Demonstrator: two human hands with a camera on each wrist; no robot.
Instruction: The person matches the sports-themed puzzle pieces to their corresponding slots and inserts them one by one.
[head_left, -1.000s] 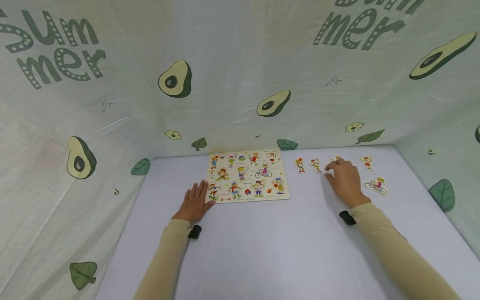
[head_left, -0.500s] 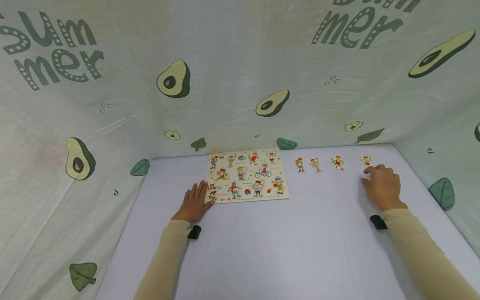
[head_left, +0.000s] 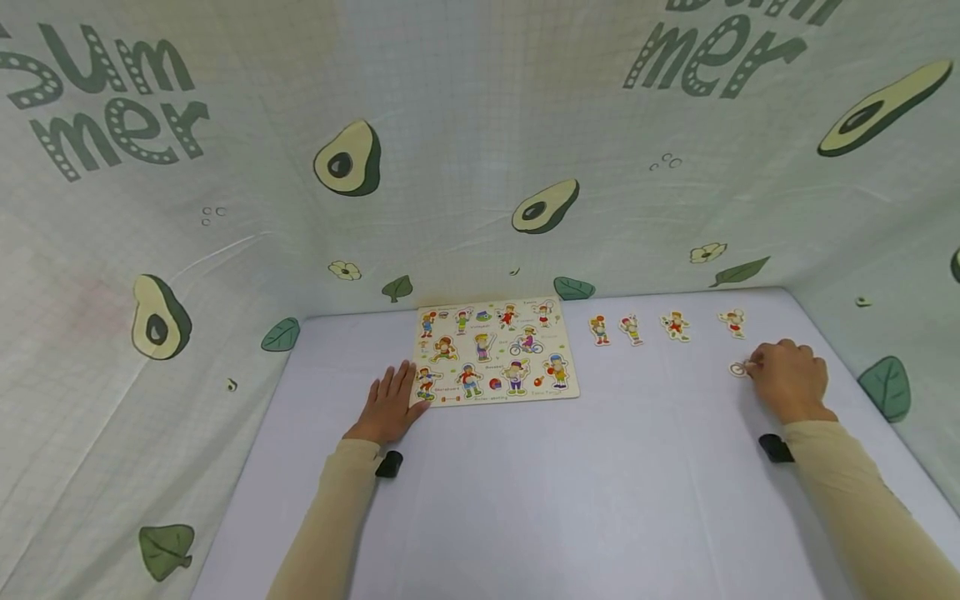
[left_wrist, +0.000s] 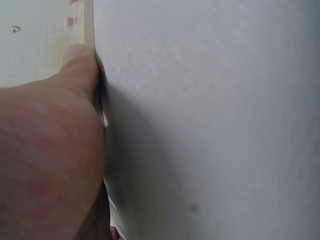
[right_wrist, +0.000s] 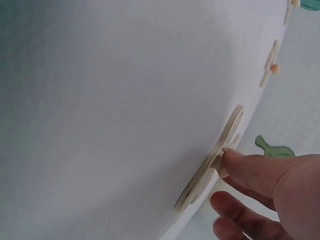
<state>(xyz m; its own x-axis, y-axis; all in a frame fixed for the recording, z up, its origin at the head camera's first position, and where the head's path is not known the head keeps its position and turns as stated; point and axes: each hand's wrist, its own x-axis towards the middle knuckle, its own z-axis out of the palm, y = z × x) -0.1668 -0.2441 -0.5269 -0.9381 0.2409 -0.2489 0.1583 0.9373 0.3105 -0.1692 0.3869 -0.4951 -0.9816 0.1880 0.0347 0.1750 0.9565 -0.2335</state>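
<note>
The right grip (head_left: 789,382) pinches the piece (head_left: 737,369), just to its left, by the knob (right_wrist: 219,164), likely the best hold. It looks light and stiff. The left grip (head_left: 387,406) touches the board (head_left: 465,342), fingers straight.

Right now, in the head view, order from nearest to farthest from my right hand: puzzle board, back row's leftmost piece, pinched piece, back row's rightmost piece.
1. Pinched piece: in the right hand.
2. Row's rightmost piece: beyond the hand, to its left.
3. Row's leftmost piece: farther left.
4. Puzzle board: farthest left, by the left hand.
</note>
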